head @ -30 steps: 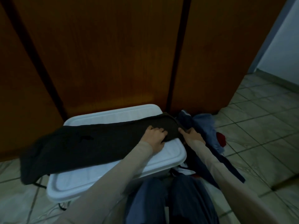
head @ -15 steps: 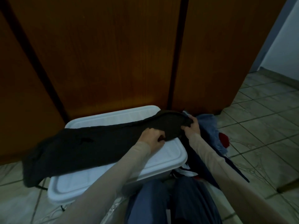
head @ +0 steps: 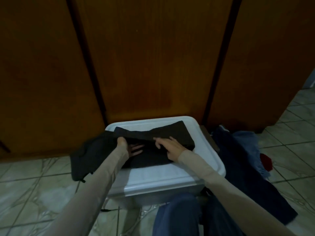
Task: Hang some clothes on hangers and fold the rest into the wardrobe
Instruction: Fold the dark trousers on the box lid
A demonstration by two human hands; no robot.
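Note:
A dark garment (head: 179, 133) lies across the white lid of a plastic box (head: 170, 172), partly folded, with its left end hanging off the lid's left side. My left hand (head: 129, 147) holds a fold of it near the left-middle, thumb on top and fingers beneath the raised layer. My right hand (head: 170, 147) lies flat on the cloth with its fingers spread, pressing it onto the lid. The wooden wardrobe doors (head: 153, 65) just behind the box are closed.
A heap of dark blue clothes (head: 238, 159) lies on the tiled floor right of the box, with a lighter blue piece (head: 247, 140) and something red (head: 265, 161) beyond. My knees in blue trousers (head: 179, 215) are close to the box's near side.
The garment's right end has been brought over towards the left, so it lies shorter on the lid. My right hand moved from that end onto the middle, and my left hand shifted left.

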